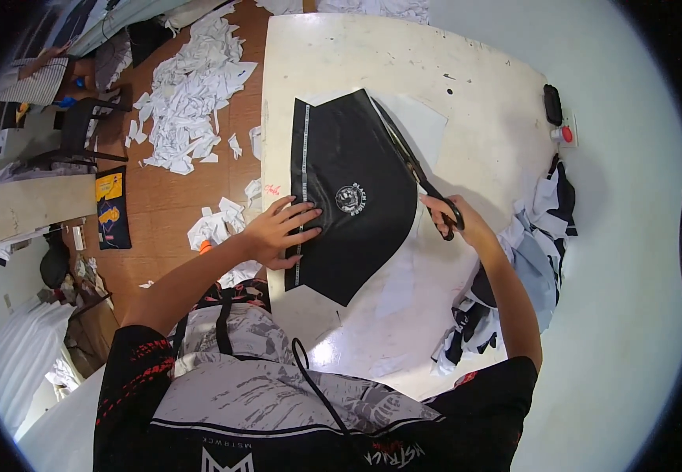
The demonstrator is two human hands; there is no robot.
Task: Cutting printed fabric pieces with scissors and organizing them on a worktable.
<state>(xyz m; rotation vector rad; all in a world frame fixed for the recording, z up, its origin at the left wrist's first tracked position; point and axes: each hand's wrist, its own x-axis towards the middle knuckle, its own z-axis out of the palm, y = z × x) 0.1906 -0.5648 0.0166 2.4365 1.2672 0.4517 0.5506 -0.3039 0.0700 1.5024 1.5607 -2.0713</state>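
Note:
A black cut fabric panel [341, 244] lies flat on the white table, with a round white emblem at its middle and a pale strip along its left edge. My left hand [282, 232] rests on that left edge, fingers spread and pressing the cloth. In my right hand [455, 220] is a pair of scissors [421, 175] with black handles. Their long blades run along the panel's upper right edge, pointing away from me. Whether the blades bite into cloth there cannot be made out. White sheet material [423, 126] shows from beneath the panel on the right.
The white table [333, 55] reaches to the wall. A heap of black, white and grey cloth [529, 259] lies at its right edge, near a red-buttoned wall switch [565, 134]. White scraps [191, 94] cover the brown floor at left. A person [42, 75] sits near a dark chair [89, 126].

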